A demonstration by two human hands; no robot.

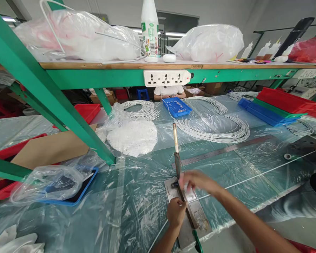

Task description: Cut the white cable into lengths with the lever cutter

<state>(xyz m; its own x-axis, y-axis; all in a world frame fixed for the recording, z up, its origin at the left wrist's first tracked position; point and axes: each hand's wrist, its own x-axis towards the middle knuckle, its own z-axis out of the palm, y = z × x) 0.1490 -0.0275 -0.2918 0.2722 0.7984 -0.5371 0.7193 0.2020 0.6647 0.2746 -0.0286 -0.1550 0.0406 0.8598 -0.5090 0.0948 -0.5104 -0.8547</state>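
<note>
A small metal cutter (185, 207) with a lever blade and a raised wooden handle (175, 137) sits at the table's front edge. My left hand (176, 211) is closed against the cutter's left side, apparently pinching the white wire. My right hand (193, 181) is blurred over the blade's base, fingers curled on the thin white wire (255, 176), which runs from the cutter to the right across the plastic-covered table (131, 196). A steel ruler (226, 150) lies behind the wire.
Coils of cut white wire (216, 131) lie beyond the ruler. A blue tray (177, 106) of small parts stands farther back, where another person sits. A bag of white pieces (133, 137), a green shelf post (68, 112), and stacked trays (276, 103) at right.
</note>
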